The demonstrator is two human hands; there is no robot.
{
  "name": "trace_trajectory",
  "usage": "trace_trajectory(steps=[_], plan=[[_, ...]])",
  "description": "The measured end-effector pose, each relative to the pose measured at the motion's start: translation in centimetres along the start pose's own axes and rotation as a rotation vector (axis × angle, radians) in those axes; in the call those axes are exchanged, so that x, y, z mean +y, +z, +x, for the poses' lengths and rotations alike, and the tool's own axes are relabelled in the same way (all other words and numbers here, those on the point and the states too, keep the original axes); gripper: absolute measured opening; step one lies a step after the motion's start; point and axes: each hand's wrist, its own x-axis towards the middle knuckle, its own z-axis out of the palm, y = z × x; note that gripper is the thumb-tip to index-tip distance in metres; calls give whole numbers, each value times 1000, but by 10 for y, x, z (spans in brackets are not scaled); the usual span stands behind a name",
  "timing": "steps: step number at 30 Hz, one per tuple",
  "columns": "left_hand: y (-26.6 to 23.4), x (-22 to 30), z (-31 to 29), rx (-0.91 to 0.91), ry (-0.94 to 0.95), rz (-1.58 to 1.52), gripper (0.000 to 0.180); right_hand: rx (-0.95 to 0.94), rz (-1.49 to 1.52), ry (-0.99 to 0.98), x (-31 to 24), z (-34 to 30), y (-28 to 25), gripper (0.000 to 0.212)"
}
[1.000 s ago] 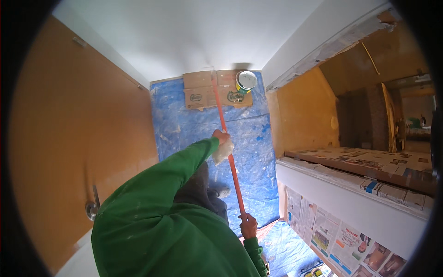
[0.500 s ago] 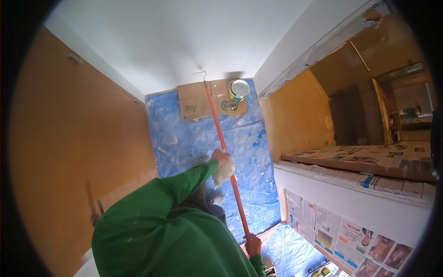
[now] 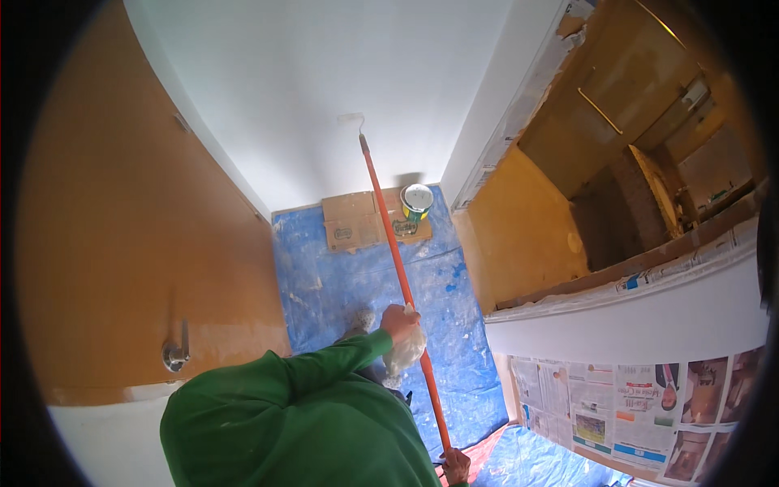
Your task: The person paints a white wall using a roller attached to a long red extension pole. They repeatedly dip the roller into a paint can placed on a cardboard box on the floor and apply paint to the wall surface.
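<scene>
I hold a long orange pole with both hands. My left hand, coming out of a green sleeve, grips the pole at its middle together with a whitish rag. At the lower edge of the view, my right hand grips the pole's bottom end. The small white roller head at the top of the pole rests against the white wall ahead.
An open paint can stands on a piece of cardboard at the foot of the wall. A paint-spattered blue tarp covers the floor. A brown door with a metal handle is on the left. Newspaper masks the white counter on the right.
The roller has gone up from near the floor onto the white wall. Both hands stay on the pole, and the view has tilted upward.
</scene>
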Motion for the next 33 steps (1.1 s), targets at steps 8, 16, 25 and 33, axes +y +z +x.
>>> trace_trajectory(steps=[8, 16, 25, 33], plan=[[-13, 60, -61, 5, 181, -73, 29, 70, 297, 146, 7, -7, -1, 25], [-21, 101, -75, 99, 363, -140, 30, 219, 335, -7, -16, 24, -19, 18], [-51, 167, -86, 195, 572, -297, 24, 230, 774, 376, -73, 72, -32, 34], [-46, 121, -51, 131, 631, -181, 28, 348, 542, 235, -38, 61, -3, 39]])
